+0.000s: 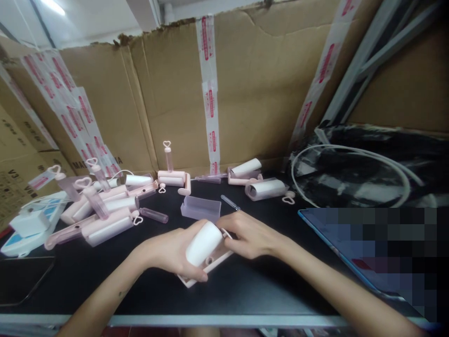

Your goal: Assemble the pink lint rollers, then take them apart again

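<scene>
My left hand (175, 250) is wrapped round a pink holder (216, 266) that carries a white roll (204, 243), near the middle of the black table. At the holder's right end, my right hand (245, 234) pinches a small pale piece (227, 233) between thumb and fingers. The holder is tilted, its right end raised. Just behind the hands are a translucent purple tray (200, 208) and a thin clear stick (230, 202).
Several pink holders with white rolls (108, 226) crowd the left; others (268, 188) lie at the back. A tablet (351, 257) is at right beside a black bag (351, 173) with a white cable. Cardboard (175, 103) stands behind. A phone (24, 278) lies front left.
</scene>
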A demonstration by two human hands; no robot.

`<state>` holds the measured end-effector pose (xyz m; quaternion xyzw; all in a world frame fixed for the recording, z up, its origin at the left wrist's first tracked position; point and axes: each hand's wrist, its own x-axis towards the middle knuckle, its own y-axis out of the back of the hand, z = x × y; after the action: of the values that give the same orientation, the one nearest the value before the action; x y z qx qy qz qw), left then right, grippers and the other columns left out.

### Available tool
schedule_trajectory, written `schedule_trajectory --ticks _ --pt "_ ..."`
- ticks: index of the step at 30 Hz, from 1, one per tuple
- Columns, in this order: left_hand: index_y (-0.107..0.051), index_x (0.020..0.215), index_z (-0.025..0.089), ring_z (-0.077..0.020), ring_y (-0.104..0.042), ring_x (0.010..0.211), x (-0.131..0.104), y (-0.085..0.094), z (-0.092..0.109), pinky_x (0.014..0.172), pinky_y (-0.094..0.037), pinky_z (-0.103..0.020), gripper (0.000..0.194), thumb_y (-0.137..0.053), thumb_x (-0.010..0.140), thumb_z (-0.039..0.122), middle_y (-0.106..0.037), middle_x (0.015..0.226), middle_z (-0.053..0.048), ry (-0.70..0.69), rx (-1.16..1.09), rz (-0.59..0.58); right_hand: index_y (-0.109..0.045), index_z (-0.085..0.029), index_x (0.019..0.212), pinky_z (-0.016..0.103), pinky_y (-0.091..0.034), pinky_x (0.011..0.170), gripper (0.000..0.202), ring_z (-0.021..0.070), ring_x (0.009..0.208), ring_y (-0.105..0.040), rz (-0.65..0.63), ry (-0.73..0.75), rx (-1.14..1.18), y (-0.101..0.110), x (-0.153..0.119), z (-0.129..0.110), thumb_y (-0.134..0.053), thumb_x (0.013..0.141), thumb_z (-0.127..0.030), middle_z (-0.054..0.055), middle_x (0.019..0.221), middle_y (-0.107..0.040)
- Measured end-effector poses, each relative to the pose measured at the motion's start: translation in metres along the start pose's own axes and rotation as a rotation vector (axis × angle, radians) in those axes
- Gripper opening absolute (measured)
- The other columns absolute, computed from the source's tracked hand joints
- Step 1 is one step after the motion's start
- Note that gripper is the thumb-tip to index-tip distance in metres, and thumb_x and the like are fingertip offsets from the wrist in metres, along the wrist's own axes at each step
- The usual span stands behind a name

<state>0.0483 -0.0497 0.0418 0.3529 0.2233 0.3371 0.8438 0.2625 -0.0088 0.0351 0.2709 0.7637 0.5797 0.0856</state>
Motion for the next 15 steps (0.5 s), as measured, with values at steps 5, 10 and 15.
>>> schedule_trajectory --ticks 5,10,15 --pt "-0.027 0.135 0.03 -0.0214 -0.063 0.078 -0.004 0.0 0.003 0.062 -0.046 -0.025 0.083 -0.069 0.063 0.036 -0.064 0.092 0.0 0.016 0.039 -0.003 -0.048 -0.017 0.061 0.022 -0.032 0.049 0.007 0.0103 0.05 -0.046 -0.059 -0.057 0.073 0.004 -0.001 -0.001 -0.049 0.067 -0.019 -0.001 0.058 -0.054" --pt "-0.011 0.142 0.031 -0.0217 -0.064 0.071 -0.001 -0.011 0.0 0.056 -0.044 -0.025 0.094 -0.065 0.065 0.029 -0.066 0.09 -0.001 0.076 0.103 0.129 -0.053 -0.013 0.107 0.029 -0.047 0.062 0.036 0.0194 0.074 -0.062 0.093 -0.237 -0.004 0.003 -0.007 -0.021 -0.05 0.072 -0.018 0.009 0.094 -0.063" --pt "0.0 0.143 0.026 -0.02 -0.062 0.074 0.012 -0.021 -0.008 0.065 -0.047 -0.028 0.104 -0.066 0.063 0.022 -0.064 0.094 -0.004 0.072 -0.062 0.386 -0.015 -0.02 0.141 0.046 -0.033 0.103 0.081 0.0286 0.132 -0.032 0.399 -0.186 0.144 -0.002 -0.012 -0.025 -0.058 0.073 -0.023 0.015 0.146 -0.026"
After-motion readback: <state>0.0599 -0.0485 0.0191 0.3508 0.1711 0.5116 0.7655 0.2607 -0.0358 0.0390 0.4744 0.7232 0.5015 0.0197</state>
